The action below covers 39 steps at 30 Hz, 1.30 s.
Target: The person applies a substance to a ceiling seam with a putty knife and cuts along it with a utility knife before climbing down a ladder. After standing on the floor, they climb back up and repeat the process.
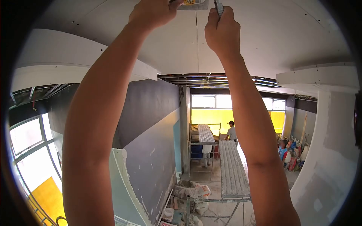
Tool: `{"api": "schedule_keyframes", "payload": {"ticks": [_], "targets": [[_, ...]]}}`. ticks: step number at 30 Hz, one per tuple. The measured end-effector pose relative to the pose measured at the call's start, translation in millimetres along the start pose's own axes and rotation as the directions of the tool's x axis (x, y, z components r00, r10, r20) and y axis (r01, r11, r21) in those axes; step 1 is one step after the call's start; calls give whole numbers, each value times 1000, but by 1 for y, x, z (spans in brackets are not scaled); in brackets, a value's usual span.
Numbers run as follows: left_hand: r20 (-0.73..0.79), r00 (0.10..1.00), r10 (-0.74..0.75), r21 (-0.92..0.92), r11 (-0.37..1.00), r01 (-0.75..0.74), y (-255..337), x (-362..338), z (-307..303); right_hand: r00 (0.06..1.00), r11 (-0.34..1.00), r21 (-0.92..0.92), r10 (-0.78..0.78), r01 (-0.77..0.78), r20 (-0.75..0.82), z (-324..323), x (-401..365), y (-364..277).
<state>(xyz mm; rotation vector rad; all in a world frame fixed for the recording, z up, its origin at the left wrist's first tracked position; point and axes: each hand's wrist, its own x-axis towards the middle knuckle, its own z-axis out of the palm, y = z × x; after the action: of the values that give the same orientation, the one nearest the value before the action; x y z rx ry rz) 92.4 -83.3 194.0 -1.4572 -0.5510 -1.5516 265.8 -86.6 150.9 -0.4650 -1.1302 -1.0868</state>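
Note:
Both my arms reach up toward the ceiling panels [169, 41]. My left hand [152, 14] is closed at the top edge, gripping a greyish container with a yellow label [194, 4], which is cut off by the frame. To its right, my right hand [223, 32] is wrapped round a thin tool with a ridged grey handle [220, 9]; its upper end is out of view, so its exact kind does not show. A narrow seam [197, 41] runs between the panels, below the container and between my hands.
Scaffolding with a ribbed metal platform [232, 165] stands ahead, below. Another platform [205, 133] is farther back. One person [231, 132] is near the yellow-covered windows, another person [283, 151] at right. Buckets and debris [192, 190] lie on the floor. A dropped ceiling edge [86, 54] juts out at left.

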Motion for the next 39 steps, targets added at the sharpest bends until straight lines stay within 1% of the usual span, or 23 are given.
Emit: {"api": "schedule_keyframes", "payload": {"ticks": [1, 3, 7, 10, 12, 14, 15, 16, 18, 20, 22, 24, 25, 26, 28, 29, 30, 32, 34, 36, 37, 38, 39], "targets": [[-1, 1000, -1, 2, 1000, 1, -2, 1, 2, 1000, 999, 32, 13, -13, 9, 2, -1, 1], [-60, 997, 44, 14, 999, -43, -5, 0, 8, 999, 998, 60, 32, -33, 18, 4, -4, 5], [-23, 999, 25, -10, 1000, -26, -3, 1, 3, 998, 999, 23, 46, -48, 52, 8, -5, 11], [-15, 1000, 0, 34, 999, 0, 0, 0, 6, 996, 997, 16, 70, -71, 56, 10, -5, 14], [-86, 994, 65, 61, 996, -59, -1, -2, 7, 996, 997, 15, 81, -82, 45, 10, -3, 12], [-68, 996, 48, 35, 998, -46, -3, -1, 7, 1000, 998, 56, 21, -21, 3, 14, -4, 15], [-50, 998, 35, 6, 999, -34, -3, 0, 9, 1000, 998, 58, 27, -27, 7, 15, -6, 17], [-40, 999, 34, 5, 999, -34, -3, 1, 11, 1000, 998, 69, 13, -13, -10, 17, -7, 22], [-66, 996, 62, 46, 997, -60, -5, 2, 12, 1000, 996, 84, 10, -8, -17, 26, -15, 31], [-52, 997, 60, 21, 998, -59, -8, 4, 15, 989, 987, -104, 128, -120, 78, 49, -48, 68], [-76, 995, 68, -10, 998, -69, -4, 8, 13, 927, 941, -184, 318, -283, 200, 44, -106, 104], [-30, 999, 41, 62, 997, -39, -5, 7, 8, 944, 951, -110, 302, -289, 133, 12, -145, 92], [-38, 999, 37, 64, 997, -35, -5, 7, 5, 910, 926, -58, 379, -374, 168, -8, -152, 75], [-38, 998, 46, 54, 998, -44, 0, 3, 4, 853, 875, -20, 476, -483, 214, -32, -161, 54], [-29, 998, 48, 44, 998, -47, 6, -5, 3, 887, 905, 52, 402, -423, 226, -55, -175, 34], [-40, 997, 63, -10, 998, -63, 8, -8, 0, 912, 924, 39, 368, -381, 179, -57, -186, 35], [-58, 995, 78, -59, 995, -81, 9, -10, -3, 912, 924, 47, 366, -381, 184, -64, -195, 33], [-36, 998, 48, -14, 999, -49, 3, -2, 2, 911, 946, 22, 303, -322, 280, -81, -210, 26], [-23, 999, 24, 27, 999, -24, -3, 1, 6, 878, 933, 62, 310, -355, 364, -94, -230, 21], [-36, 998, 59, 32, 998, -58, -5, 0, 9, 858, 943, 15, 296, -332, 421, -107, -250, 15], [-38, 997, 64, 34, 997, -62, -7, -2, 14, 797, 916, 6, 346, -401, 495, -115, -266, 15], [-59, 995, 86, -52, 995, -89, -10, -4, 19, 728, 885, -8, 388, -465, 565, -122, -284, 17], [-80, 991, 106, -137, 984, -116, -15, -7, 25, 707, 886, -28, 389, -464, 591, -128, -305, 18]]}}
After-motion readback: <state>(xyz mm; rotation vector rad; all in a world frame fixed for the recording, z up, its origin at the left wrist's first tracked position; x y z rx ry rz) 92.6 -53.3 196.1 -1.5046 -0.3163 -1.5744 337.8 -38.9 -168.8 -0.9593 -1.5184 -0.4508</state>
